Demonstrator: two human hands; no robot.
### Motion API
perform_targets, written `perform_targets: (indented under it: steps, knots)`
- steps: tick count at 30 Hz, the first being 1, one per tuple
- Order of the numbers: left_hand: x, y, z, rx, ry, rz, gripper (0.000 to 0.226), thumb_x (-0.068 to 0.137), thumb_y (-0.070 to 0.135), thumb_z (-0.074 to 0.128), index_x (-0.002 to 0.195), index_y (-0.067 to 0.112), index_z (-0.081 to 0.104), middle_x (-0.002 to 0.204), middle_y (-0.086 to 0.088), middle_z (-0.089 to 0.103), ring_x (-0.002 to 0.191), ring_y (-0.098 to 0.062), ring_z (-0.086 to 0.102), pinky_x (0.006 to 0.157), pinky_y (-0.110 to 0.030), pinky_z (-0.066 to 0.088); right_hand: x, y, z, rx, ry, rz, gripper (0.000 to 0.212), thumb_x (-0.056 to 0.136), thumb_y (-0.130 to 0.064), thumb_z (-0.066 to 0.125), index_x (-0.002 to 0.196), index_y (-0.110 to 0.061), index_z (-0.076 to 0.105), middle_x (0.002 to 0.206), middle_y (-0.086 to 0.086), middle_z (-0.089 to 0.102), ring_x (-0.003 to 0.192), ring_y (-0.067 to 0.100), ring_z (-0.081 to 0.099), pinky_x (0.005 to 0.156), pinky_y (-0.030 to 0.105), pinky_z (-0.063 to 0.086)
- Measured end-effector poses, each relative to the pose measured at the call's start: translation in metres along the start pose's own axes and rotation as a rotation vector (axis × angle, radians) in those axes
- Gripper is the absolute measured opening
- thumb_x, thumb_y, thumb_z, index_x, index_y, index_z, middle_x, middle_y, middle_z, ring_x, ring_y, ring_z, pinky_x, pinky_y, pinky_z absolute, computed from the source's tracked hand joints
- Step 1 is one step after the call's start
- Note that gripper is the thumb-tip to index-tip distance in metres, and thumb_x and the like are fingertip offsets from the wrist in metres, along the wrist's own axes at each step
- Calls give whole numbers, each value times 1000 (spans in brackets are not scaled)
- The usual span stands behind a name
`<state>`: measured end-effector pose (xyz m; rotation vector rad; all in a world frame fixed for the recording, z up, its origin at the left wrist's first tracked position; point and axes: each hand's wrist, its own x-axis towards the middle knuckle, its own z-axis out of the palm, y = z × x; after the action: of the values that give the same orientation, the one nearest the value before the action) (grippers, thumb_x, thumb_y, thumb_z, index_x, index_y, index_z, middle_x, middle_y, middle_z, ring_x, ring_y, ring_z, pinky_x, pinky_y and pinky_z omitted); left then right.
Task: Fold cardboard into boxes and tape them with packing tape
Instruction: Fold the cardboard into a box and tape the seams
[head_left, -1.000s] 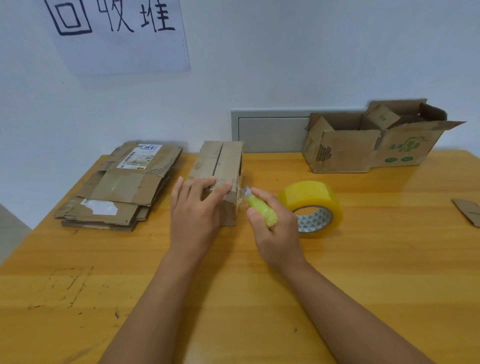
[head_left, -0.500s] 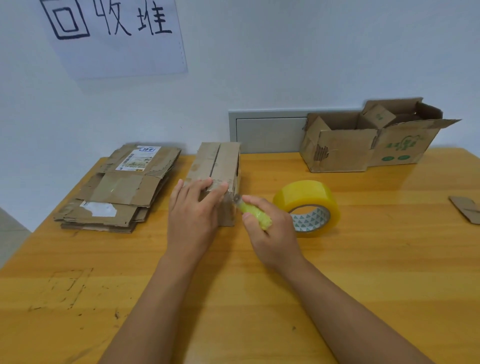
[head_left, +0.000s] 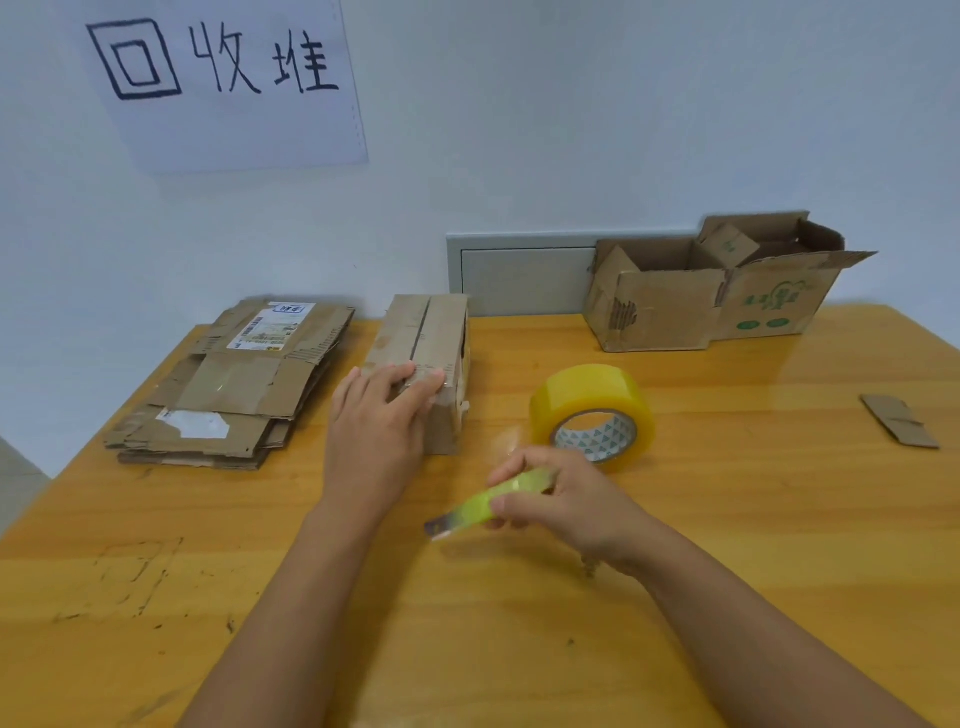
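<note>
Two bare hands work: the left hand lies flat, fingers straight, on the folded brown box, worn and creased; the right hand grips a yellow-green knife, tape roll just beyond.

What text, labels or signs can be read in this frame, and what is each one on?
"回收堆": handwritten on the white paper sign on the wall.
Shipping label on the stack of flattened cardboard: print too small to read.
Green logo and characters on the open box: too blurred to read.
</note>
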<state>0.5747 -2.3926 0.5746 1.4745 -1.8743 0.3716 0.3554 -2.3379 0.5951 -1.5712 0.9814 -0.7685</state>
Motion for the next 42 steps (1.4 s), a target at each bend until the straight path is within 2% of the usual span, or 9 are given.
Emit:
perform_targets:
  steps: [3, 9, 19, 23, 27, 31, 35, 38, 42]
  knots:
    - [1, 1, -6, -18, -48, -8, 34, 99, 33, 44, 123, 28, 68, 122, -4, 64, 115, -26, 55, 113, -42, 25, -10, 20, 2, -217, -109, 86, 15, 84, -20, 80, 96, -22, 72, 85, -2, 68, 74, 3, 57, 69, 22, 45]
    - [6, -3, -16, 8, -111, 48, 34, 97, 31, 49, 126, 27, 66, 123, -4, 65, 114, -25, 56, 108, -41, 27, -14, 33, 5, -696, -65, -15, 21, 86, -37, 74, 104, -27, 70, 99, -12, 60, 97, 1, 50, 85, 17, 39]
    - [9, -15, -8, 152, -69, 130, 51, 81, 16, 77, 127, 28, 57, 126, -1, 59, 115, -25, 51, 92, -46, 40, 20, -2, 26, -483, 266, -186, 16, 94, -18, 63, 107, -16, 70, 103, -10, 63, 100, 7, 57, 88, 22, 46]
    - [14, -16, 0, 191, -54, 71, 50, 82, 22, 76, 127, 32, 56, 127, -7, 56, 117, -32, 47, 90, -47, 38, 47, -18, 30, -388, 389, -144, 31, 94, -13, 59, 125, -15, 63, 113, -9, 56, 112, 9, 54, 99, 27, 46]
    - [11, -18, 8, 147, -24, 0, 59, 80, 27, 79, 133, 28, 53, 127, -11, 53, 117, -32, 44, 91, -47, 41, 75, -24, 37, -366, 402, -100, 57, 93, -15, 57, 147, -15, 40, 143, -1, 44, 131, 13, 44, 111, 37, 40]
    - [2, -15, 7, -77, 16, -195, 79, 81, 30, 79, 147, 15, 37, 138, -17, 43, 126, -33, 44, 99, -41, 43, 92, -18, 44, -340, 409, -88, 67, 89, -15, 58, 151, -21, 33, 147, -3, 42, 133, 12, 43, 111, 37, 40]
    - [-5, -6, 6, -406, 37, -407, 83, 86, 23, 76, 153, 15, 27, 147, -3, 39, 132, -14, 40, 103, -23, 36, 97, -3, 52, -276, 430, -71, 69, 86, -19, 55, 151, -26, 34, 147, -8, 47, 133, 8, 44, 110, 40, 43]
    - [-6, -5, 5, -592, 65, -535, 77, 88, 16, 72, 152, 18, 29, 143, 10, 42, 132, -4, 42, 111, -29, 39, 97, 3, 54, -227, 458, -80, 70, 88, -14, 56, 153, -25, 34, 149, -7, 47, 136, 7, 43, 112, 38, 41]
    - [-9, -5, 6, -761, 50, -660, 69, 91, 12, 65, 152, 20, 34, 144, 6, 50, 131, -1, 47, 111, -33, 43, 97, 9, 56, -192, 455, -91, 72, 89, -6, 56, 154, -22, 29, 149, -12, 42, 139, 4, 38, 115, 36, 37]
